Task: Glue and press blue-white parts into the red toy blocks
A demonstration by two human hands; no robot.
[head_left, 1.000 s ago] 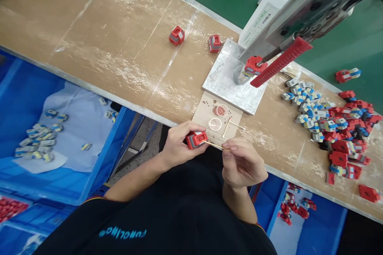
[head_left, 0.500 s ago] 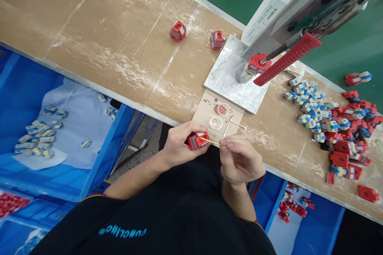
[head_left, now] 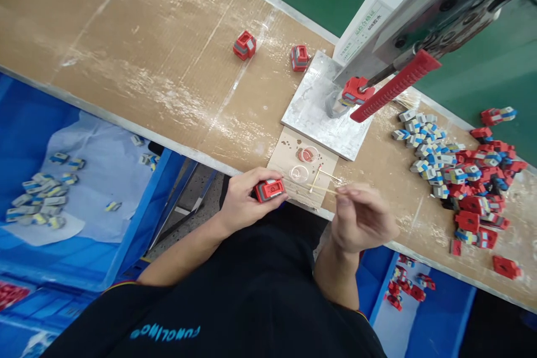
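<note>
My left hand (head_left: pixel 243 201) grips a small red toy vehicle part (head_left: pixel 269 189) with grey trim, its recessed face turned up, at the table's front edge. In my right hand (head_left: pixel 363 218), slightly blurred, a thin wooden stick (head_left: pixel 323 187) is pinched between thumb and fingers. The stick's tip points left, over a piece of cardboard (head_left: pixel 285 159) and apart from the red part. On that cardboard are a small round cup with red stuff (head_left: pixel 308 155), a clear round cup (head_left: pixel 299 174) and two loose sticks (head_left: pixel 315 180).
Behind the cardboard stands a press on a metal plate (head_left: pixel 323 114), its red handle (head_left: pixel 396 86) slanting over it. Two red parts (head_left: pixel 244 45) sit further left. A pile of grey-blue and red toy parts (head_left: pixel 470 170) lies right. Blue bins (head_left: pixel 138 224) stand below the front edge.
My right hand has moved right with the stick, drawing its tip away from the red toy part. My left hand still grips the part, whose recessed face now shows more.
</note>
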